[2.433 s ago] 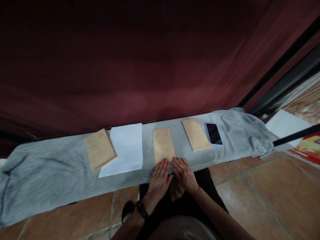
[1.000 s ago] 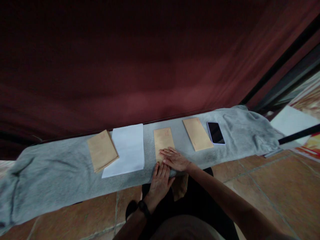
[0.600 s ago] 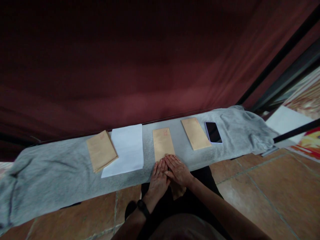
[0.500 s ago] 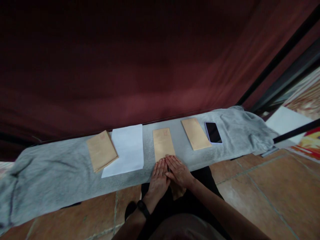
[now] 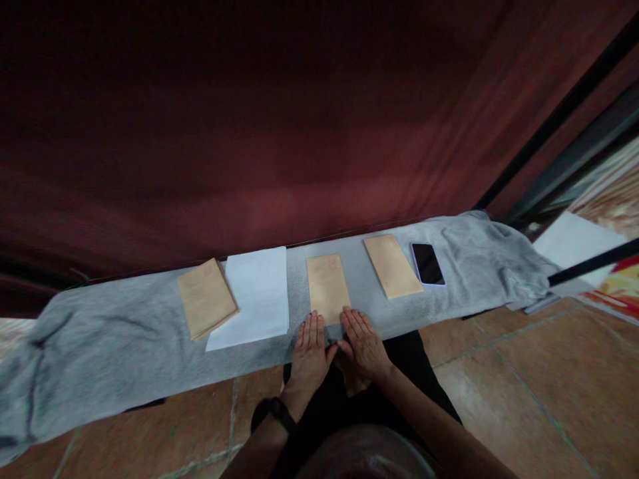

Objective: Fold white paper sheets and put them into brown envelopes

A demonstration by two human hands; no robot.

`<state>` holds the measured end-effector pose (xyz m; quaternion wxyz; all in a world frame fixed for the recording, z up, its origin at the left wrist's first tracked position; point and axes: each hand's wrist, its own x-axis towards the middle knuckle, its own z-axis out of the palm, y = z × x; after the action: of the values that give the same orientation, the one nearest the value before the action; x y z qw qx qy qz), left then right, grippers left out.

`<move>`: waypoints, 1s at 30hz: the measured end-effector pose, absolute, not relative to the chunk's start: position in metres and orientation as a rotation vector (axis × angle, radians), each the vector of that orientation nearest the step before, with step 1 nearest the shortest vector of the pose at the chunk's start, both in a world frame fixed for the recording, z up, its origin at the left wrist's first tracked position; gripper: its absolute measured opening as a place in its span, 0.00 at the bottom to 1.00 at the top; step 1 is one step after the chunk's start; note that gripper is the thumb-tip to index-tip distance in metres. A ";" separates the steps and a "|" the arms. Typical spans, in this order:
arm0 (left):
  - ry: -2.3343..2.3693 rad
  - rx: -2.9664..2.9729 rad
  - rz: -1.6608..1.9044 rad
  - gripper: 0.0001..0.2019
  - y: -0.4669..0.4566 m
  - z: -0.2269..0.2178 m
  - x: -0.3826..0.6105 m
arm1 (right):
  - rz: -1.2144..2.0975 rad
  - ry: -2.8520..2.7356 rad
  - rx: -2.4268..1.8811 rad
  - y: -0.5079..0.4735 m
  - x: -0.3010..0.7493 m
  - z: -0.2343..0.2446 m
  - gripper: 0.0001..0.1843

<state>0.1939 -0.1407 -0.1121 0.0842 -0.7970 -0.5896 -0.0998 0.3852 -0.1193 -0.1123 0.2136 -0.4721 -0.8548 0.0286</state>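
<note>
A brown paper envelope (image 5: 328, 286) with a small red stamp mark lies flat on the grey cloth, straight in front of me. My left hand (image 5: 310, 349) rests flat on its near left corner, fingers stretched out. At the near right corner lies my right hand (image 5: 363, 342), fingers also straight and flat. Both thumbs point inward and come close together below the envelope's near edge. Neither hand grips anything. To the right lies another brown envelope (image 5: 393, 266), apart from my hands.
A stack of brown envelopes (image 5: 207, 296) overlaps white paper sheets (image 5: 254, 299) on the left. At the right is a phone (image 5: 428, 265). The grey cloth (image 5: 124, 346) covers a narrow bench against a dark red panel (image 5: 299, 166). A black bar (image 5: 594, 263) stands at the right end.
My hands have slid apart from the middle of the envelope's near edge, left hand leftward and right hand rightward, towards its corners. The envelope has stayed in place.
</note>
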 end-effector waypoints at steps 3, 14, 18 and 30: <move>-1.769 -2.369 -0.312 0.36 -0.141 -0.113 0.192 | 0.064 -2.363 -1.331 -0.121 0.387 -0.113 0.34; -1.772 -2.476 -0.383 0.33 -0.123 -0.108 0.211 | 0.035 -2.331 -1.355 -0.122 0.388 -0.120 0.35; -1.726 -2.600 -0.373 0.31 -0.099 -0.107 0.234 | 0.016 -2.353 -1.350 -0.122 0.387 -0.121 0.34; -1.833 -2.486 -0.358 0.34 -0.079 -0.110 0.231 | 0.025 -2.305 -1.367 -0.124 0.385 -0.120 0.30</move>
<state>0.2311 -0.0791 -0.1100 0.0160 -0.7994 -0.5894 -0.1151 0.3853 -0.1238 -0.1198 0.2289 -0.4964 -0.8373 0.0092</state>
